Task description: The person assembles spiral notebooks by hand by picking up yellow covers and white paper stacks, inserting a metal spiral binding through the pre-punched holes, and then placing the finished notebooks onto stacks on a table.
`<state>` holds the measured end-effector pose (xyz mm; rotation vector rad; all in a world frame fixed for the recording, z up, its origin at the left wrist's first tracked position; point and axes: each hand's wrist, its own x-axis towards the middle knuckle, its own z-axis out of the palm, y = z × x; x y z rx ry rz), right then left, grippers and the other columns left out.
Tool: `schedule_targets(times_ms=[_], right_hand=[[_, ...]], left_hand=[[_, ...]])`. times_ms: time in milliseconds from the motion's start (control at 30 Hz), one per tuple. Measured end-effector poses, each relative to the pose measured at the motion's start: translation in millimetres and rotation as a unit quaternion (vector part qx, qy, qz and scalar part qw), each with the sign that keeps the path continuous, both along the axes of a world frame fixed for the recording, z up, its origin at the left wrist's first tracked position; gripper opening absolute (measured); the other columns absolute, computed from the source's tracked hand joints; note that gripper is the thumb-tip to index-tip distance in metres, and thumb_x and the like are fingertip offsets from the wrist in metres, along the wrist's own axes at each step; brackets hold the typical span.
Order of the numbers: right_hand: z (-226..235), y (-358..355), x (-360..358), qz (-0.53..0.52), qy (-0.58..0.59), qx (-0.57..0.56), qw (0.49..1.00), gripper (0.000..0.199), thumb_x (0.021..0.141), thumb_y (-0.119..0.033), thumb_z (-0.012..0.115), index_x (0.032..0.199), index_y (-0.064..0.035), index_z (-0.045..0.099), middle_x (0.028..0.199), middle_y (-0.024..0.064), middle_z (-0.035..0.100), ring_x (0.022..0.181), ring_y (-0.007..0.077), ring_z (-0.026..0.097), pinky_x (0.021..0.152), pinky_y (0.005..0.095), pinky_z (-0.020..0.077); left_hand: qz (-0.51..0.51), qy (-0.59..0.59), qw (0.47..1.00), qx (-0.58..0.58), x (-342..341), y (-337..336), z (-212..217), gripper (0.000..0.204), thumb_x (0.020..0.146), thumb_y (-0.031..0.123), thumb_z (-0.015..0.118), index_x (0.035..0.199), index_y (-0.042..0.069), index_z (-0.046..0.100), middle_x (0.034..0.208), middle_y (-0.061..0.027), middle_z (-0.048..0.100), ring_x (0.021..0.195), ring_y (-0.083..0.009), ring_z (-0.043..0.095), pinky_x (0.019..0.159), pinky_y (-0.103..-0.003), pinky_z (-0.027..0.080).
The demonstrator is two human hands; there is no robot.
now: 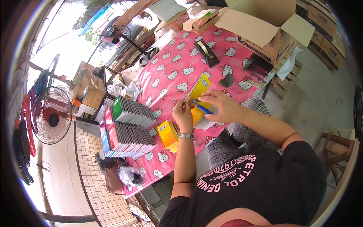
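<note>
One yellow notebook (pixel 199 86) is at the near side of the table (pixel 163 71). I see the left hand (pixel 183 114) pinching at its coil edge, exact grip too small to tell; the right hand (pixel 224 106) holds one blue tool (pixel 204 109). Both block my view. Left: one yellow stack (pixel 166 134), two fans (pixel 53 120). Far: one tape dispenser (pixel 211 59). Far right: one open box (pixel 254 47).
</note>
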<state>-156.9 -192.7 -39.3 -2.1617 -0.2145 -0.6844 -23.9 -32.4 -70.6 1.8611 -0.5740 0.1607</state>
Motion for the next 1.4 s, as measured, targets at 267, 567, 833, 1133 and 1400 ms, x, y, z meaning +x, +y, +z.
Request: schedule_targets(times_ms=[267, 567, 833, 1133, 1400], right_hand=[[-6.2, 9.9, 10.9, 0.003, -0.063, -0.076, 0.995, 0.062, 0.071, -0.020, 0.076, 0.129, -0.0039, 0.058, 0.122, 0.0163, 0.060, 0.114, 0.0339, 0.057, 0.100, 0.0423, 0.0454], [4.3, 9.8, 19.1, 0.322, 0.323, 0.570, 0.684, 0.043, 0.094, -0.013, 0.055, 0.136, -0.0018, 0.053, 0.118, 0.0057, 0.063, 0.099, 0.0093, 0.063, 0.086, 0.0250, 0.0502], [-82.1, -138.6, 33.5, -0.033, 0.280, 0.078, 0.956, 0.057, 0.067, -0.019, 0.081, 0.121, -0.0066, 0.064, 0.121, 0.0123, 0.064, 0.106, 0.0268, 0.064, 0.091, 0.0362, 0.0500], [-91.6, -115.1, 32.1, -0.145, 0.143, -0.122, 0.971, 0.017, 0.079, -0.019, 0.069, 0.083, -0.0040, 0.062, 0.080, 0.0122, 0.065, 0.078, 0.0233, 0.064, 0.067, 0.0398, 0.0491], [-98.0, 132.5, 45.2, 0.231, 0.285, 0.280, 0.887, 0.050, 0.096, -0.032, 0.058, 0.135, -0.0026, 0.045, 0.124, 0.0197, 0.058, 0.114, 0.0211, 0.056, 0.095, 0.0338, 0.0464]], left_hand=[[0.073, -0.148, 0.984, 0.059, -12.8, 2.2, 20.1, 0.011, 0.086, 0.002, 0.066, 0.097, 0.001, 0.068, 0.080, -0.0123, 0.069, 0.065, -0.0182, 0.069, 0.059, -0.029, 0.053], [0.067, -0.345, 0.930, 0.106, 4.3, 36.0, 13.8, 0.025, 0.082, -0.001, 0.066, 0.106, 0.004, 0.066, 0.096, -0.0123, 0.069, 0.086, -0.0293, 0.067, 0.074, -0.038, 0.055], [0.105, -0.347, 0.866, 0.345, 40.2, 100.5, 80.7, 0.012, 0.082, 0.012, 0.056, 0.089, 0.009, 0.065, 0.086, -0.0088, 0.066, 0.085, -0.0280, 0.060, 0.083, -0.045, 0.041], [0.046, -0.110, 0.881, 0.458, 83.9, 147.3, -63.2, 0.060, 0.080, 0.011, 0.063, 0.136, 0.001, 0.042, 0.140, -0.0214, 0.045, 0.127, -0.0383, 0.046, 0.110, -0.046, 0.035], [0.020, 0.500, 0.866, 0.004, 87.1, 223.7, -96.2, 0.038, 0.091, 0.026, 0.062, 0.116, -0.002, 0.058, 0.101, -0.0104, 0.068, 0.087, -0.0214, 0.068, 0.076, -0.032, 0.054]])
